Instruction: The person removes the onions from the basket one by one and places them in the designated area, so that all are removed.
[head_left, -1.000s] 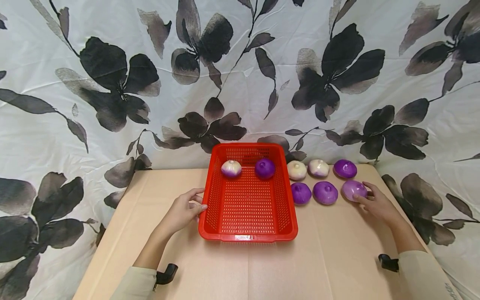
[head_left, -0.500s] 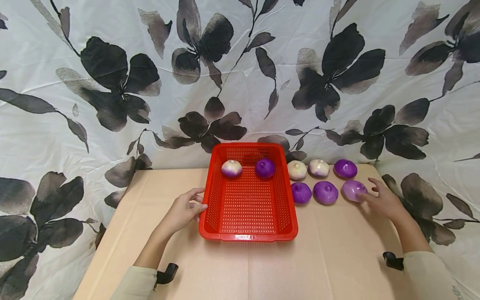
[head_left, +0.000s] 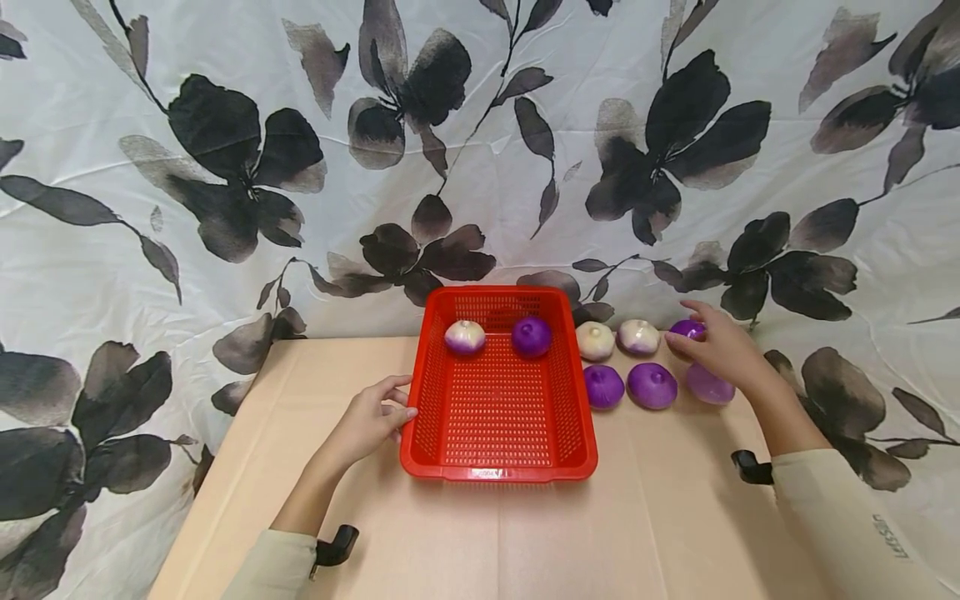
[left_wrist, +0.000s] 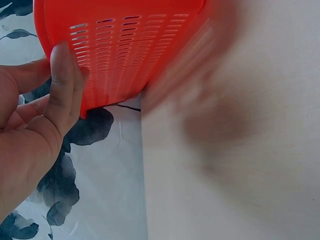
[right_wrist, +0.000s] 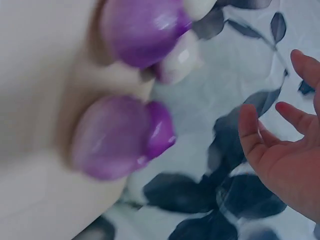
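A red perforated plastic basket holds two onions near its far end: a white-and-purple onion and a purple onion. My left hand rests its fingertips against the basket's left side; the left wrist view shows the fingers by the perforated wall. My right hand hovers over the back-right onion, partly covering it. Its fingers are spread and loosely bent, apart from the onions in the right wrist view. Just below it lies a lighter purple onion, partly hidden by the hand.
Right of the basket sit a whitish onion, a white-and-purple onion and two purple onions, the nearer-left onion and the middle onion. A floral cloth hangs behind the beige table.
My right hand has left the lighter purple onion at the front right and moved up and leftward over the back-right onion. The left hand stays at the basket.
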